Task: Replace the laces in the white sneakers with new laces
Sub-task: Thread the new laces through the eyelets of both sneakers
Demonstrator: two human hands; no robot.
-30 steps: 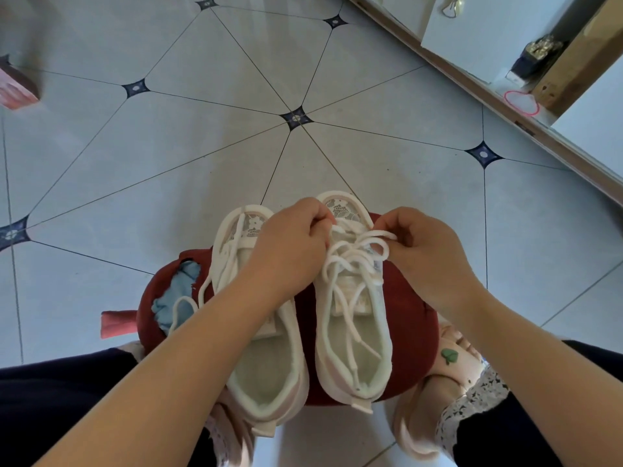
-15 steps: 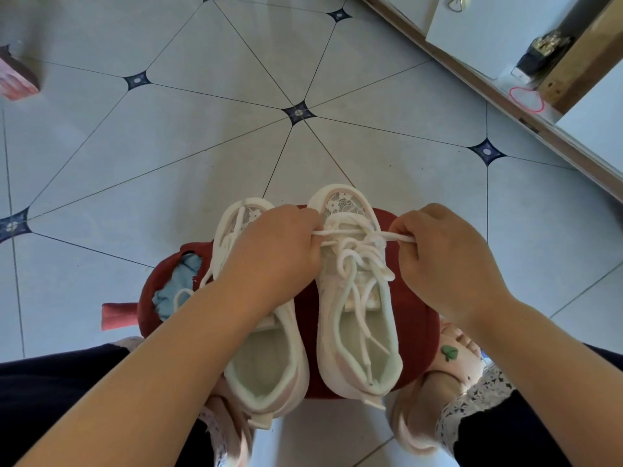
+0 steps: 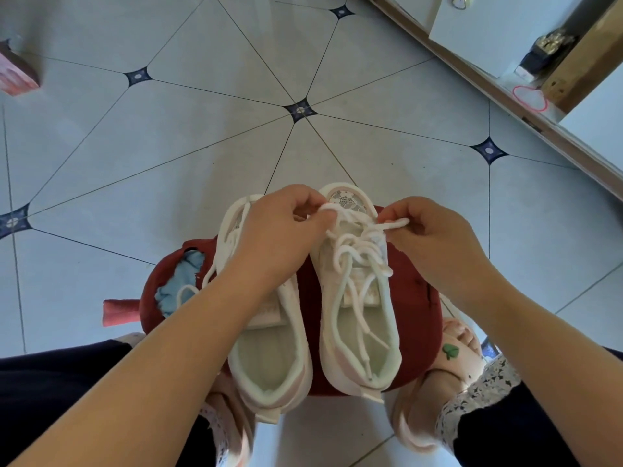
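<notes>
Two white sneakers stand side by side on a dark red stool, toes pointing away from me. The right sneaker carries a loose white lace threaded through its eyelets, its ends trailing into the shoe opening. My left hand pinches a loop of that lace near the toe, lying across the front of the left sneaker. My right hand pinches another loop of the same lace at the shoe's right side. The left sneaker's own lace hangs off its left edge.
A light blue patch shows through a tear in the stool top, and a pink piece sticks out at its left. My slippered feet flank the stool. Tiled floor spreads ahead; a wooden threshold runs at upper right.
Half a second ago the lace was stretched taut between both hands across the toe. Now it is slack, and each hand holds a loop of it near the toe.
</notes>
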